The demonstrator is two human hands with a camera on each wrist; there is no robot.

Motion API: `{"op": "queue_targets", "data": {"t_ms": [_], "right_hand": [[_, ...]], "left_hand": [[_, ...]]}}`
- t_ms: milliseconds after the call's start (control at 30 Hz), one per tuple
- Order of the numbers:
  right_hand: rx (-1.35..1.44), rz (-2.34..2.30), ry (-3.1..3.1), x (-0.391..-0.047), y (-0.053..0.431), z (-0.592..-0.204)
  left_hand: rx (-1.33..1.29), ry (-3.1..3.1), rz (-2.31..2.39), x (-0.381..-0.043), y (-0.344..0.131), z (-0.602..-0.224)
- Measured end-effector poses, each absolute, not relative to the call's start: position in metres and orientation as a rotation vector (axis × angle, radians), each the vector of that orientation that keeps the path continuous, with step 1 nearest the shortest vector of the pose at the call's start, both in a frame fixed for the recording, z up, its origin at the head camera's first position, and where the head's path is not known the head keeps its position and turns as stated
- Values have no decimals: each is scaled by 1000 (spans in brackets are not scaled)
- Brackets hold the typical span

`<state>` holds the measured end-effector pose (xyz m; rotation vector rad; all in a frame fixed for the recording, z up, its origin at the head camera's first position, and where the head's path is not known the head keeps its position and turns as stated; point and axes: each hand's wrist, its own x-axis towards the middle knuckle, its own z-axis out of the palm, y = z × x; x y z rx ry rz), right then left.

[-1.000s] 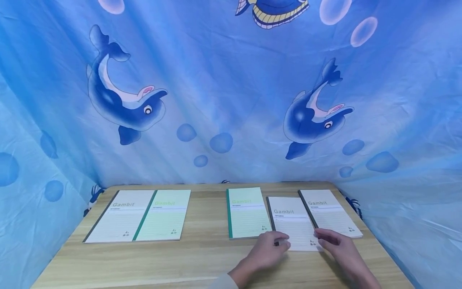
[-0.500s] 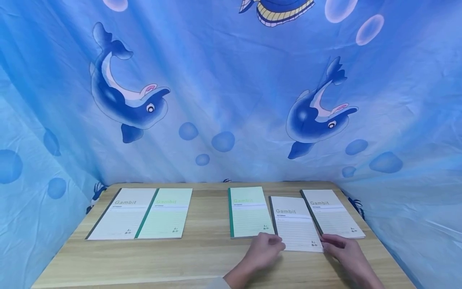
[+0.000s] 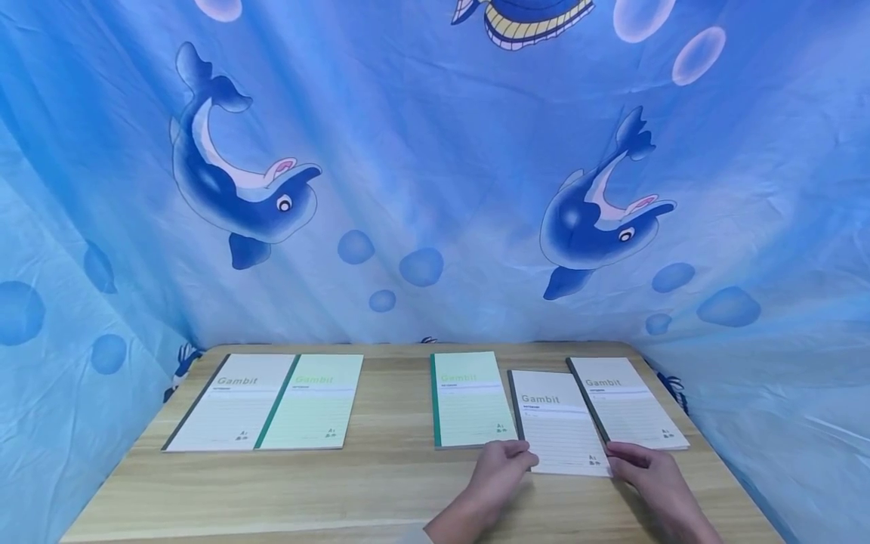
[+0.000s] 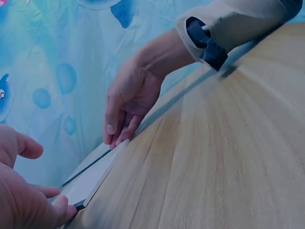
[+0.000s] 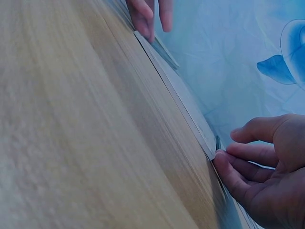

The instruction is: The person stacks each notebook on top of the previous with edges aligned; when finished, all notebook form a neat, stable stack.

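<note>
In the head view, a white notebook (image 3: pixel 559 431) with a dark spine lies on the table between my hands, its cover printed "Gambit". My left hand (image 3: pixel 499 472) holds its lower-left corner at the spine, fingers bent; in the left wrist view, the fingertips (image 4: pixel 59 207) meet the dark spine end. At the lower-right corner, my right hand (image 3: pixel 649 476) holds the edge with bent fingers. The right wrist view shows those fingertips (image 5: pixel 221 157) right at the corner. A green notebook (image 3: pixel 472 412) sits just left, and another white notebook (image 3: pixel 632 408) just right, set farther back.
Farther left on the wooden table (image 3: pixel 272 491), a white notebook (image 3: pixel 231 415) and a pale green notebook (image 3: pixel 313 415) lie side by side. A blue curtain (image 3: pixel 435 189) printed with dolphins hangs behind the table and along both sides.
My left fingers have drawn back from over the notebook to its lower-left corner. The right hand has moved slightly down along the right edge to its corner. The view has shifted a little.
</note>
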<state>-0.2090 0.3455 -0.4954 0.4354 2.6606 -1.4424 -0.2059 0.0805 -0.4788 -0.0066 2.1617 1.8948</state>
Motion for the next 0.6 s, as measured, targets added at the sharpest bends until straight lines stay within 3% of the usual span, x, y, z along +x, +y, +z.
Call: {"op": "queue_targets", "data": {"t_ms": [600], "right_hand": [[461, -1452, 2628, -208, 348, -494]], "left_hand": [[-34, 2077, 2137, -205, 91, -490]]}}
